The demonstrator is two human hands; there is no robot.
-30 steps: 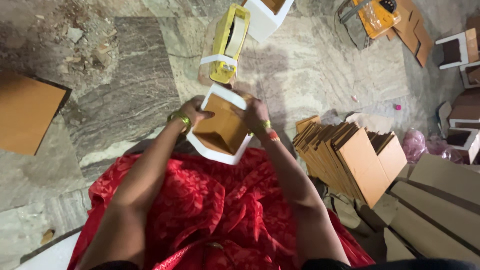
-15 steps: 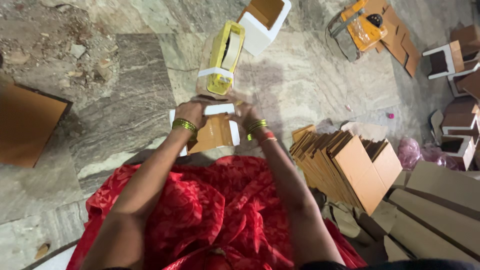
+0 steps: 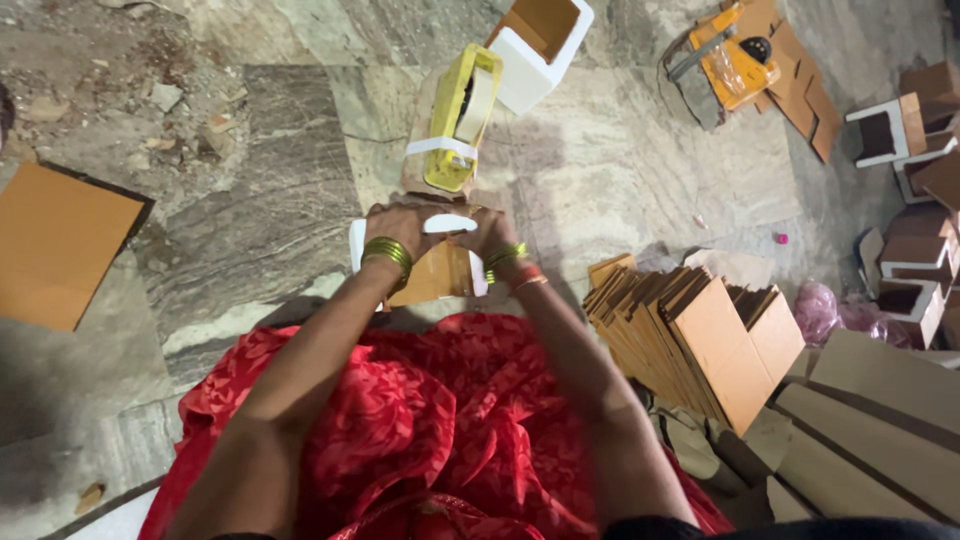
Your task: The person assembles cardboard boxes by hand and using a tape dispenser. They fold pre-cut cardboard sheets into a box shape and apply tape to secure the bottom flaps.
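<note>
Since the earlier frames you have tipped the small carton [image 3: 432,268] forward and carried it away from your lap: its open brown inside no longer faces you, and it now sits out over the floor just short of the yellow tape dispenser [image 3: 458,118]. Your left hand [image 3: 398,224] and right hand [image 3: 488,232] are both closed over the carton's far top edge, fingers curled down on it, the white sides showing at either side and a brown flap hanging toward you between your wrists. Just beyond your knuckles stands the dispenser, and past that a finished white box [image 3: 535,45] lying open. To the right of your right forearm, a stack of flat brown blanks [image 3: 690,335] leans upright; well to the left of your left arm lies a single brown sheet [image 3: 62,245].

The likely trouble, as I judge it, is the loose flap: with both hands pressing only the far edge, it could spring back or fold skewed. Pushing further forward could also knock the dispenser over.
</note>
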